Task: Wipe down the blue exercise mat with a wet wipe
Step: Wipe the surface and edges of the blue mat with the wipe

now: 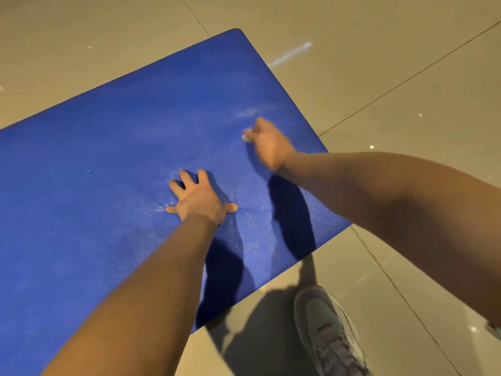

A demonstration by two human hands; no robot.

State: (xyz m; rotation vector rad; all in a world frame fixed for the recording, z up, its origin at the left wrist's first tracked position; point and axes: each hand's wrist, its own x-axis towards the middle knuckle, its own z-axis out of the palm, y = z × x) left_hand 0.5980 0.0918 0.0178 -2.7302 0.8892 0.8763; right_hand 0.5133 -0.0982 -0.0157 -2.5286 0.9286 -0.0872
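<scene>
Blue exercise mat (108,158) lies flat on the tiled floor (406,77). Its short end is at right and its long axis runs off left and near, out of frame.

Left hand (200,199) is planted flat mid-mat, fingers straight and spread, holding nothing. It's pinning the mat, which dimples round the palm.

Right hand (268,145) is farther and to the right, close to the mat's right end edge. Fingers are bunched on a small white wad, the wet wipe (246,137); only a sliver shows at the fingertips, on the hand's left side. The hand is motion-blurred, so the exact finger wrap is unclear, but it reads as a pinch grip with the wipe down on the mat. Pale sheen patch (246,113) sits just far of it, likely damp.

Key relation: the wipe is near the right end, so nearly all the mat lies left of the right hand. My read is that strokes need to work leftward along the long axis. The left hand sits near-left of the wipe, in that path, so it'd have to shift left to clear it.

Shoe (325,335) is on the floor at near right, off the mat. Can't tell how much is covered; I'd guess it's early.
</scene>
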